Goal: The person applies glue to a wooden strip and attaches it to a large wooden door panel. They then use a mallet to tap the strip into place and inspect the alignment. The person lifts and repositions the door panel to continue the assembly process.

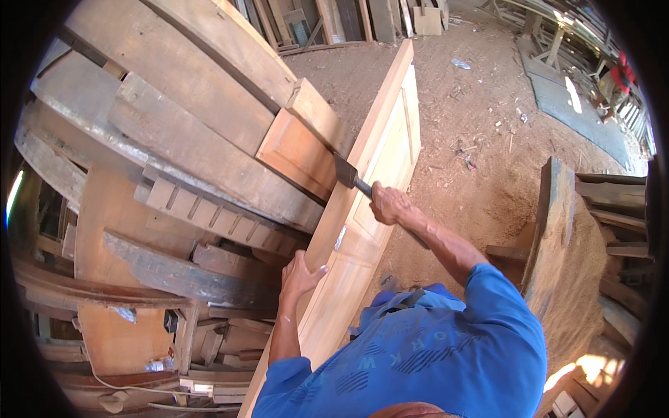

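Note:
A pale wooden panelled door [376,177] stands on its long edge, running away from me, with a small metal fitting [340,237] near its upper edge. My left hand [300,275] rests over that edge, thumb apart and fingers spread on the wood. Farther along, my right hand [390,203] is closed around the handle of a hatchet-like tool [346,171]. Its broad dark metal head is at the door's upper edge; I cannot tell whether it touches. The handle's end sticks out below my fist.
Stacked planks [202,139] and an orange-brown panel piece [298,150] crowd the left side. Wood scraps and shavings litter the dirt floor [467,104]. A thick timber [550,237] stands at right beside sawdust. A person in red [618,80] is at the far right.

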Tool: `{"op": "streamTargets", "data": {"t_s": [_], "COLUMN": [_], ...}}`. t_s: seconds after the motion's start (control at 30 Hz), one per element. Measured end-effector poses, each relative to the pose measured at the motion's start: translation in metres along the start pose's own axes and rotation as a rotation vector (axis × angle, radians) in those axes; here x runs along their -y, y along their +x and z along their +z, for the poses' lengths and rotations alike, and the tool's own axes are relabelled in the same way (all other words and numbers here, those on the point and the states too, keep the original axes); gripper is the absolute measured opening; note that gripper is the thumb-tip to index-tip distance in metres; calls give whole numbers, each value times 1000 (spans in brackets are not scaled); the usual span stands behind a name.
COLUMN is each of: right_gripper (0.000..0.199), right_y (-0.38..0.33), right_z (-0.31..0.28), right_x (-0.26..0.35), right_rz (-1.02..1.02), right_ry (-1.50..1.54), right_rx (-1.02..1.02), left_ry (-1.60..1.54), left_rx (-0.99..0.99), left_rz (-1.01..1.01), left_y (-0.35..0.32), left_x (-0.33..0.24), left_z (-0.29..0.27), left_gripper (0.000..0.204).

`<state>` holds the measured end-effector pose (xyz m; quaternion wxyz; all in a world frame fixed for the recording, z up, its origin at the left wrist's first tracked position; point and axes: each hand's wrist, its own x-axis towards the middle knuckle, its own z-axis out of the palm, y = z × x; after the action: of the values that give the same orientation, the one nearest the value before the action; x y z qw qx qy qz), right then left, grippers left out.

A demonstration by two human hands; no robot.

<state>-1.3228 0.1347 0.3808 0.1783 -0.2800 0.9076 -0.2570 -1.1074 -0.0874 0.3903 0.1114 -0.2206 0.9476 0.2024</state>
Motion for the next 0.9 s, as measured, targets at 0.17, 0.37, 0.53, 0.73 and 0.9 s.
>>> {"op": "streamTargets", "data": {"t_s": [0.17, 0.37, 0.53, 0.73, 0.9], "right_gripper": [40, 34, 29, 20, 20], "right_y": [-9, 31, 142, 269, 277], "right_z": [-12, -55, -97, -115, -94], "right_x": [-36, -98, -179, -204, -219], "right_rz": [58, 233, 333, 556, 408], "right_ry": [610, 1095, 1363, 1645, 1408], "right_rx": [178, -149, -563, -675, -349], "left_ry": [153, 80, 74, 74, 84], "left_rx": [43, 110, 86, 109, 164], "left_rz": [-33, -6, -97, -197, -286], "left_y": [70, 79, 74, 67, 69], "left_x": [-36, -30, -49, -62, -78], "left_z": [7, 3, -4, 4, 12], "left_gripper": [71, 60, 49, 46, 45]}}
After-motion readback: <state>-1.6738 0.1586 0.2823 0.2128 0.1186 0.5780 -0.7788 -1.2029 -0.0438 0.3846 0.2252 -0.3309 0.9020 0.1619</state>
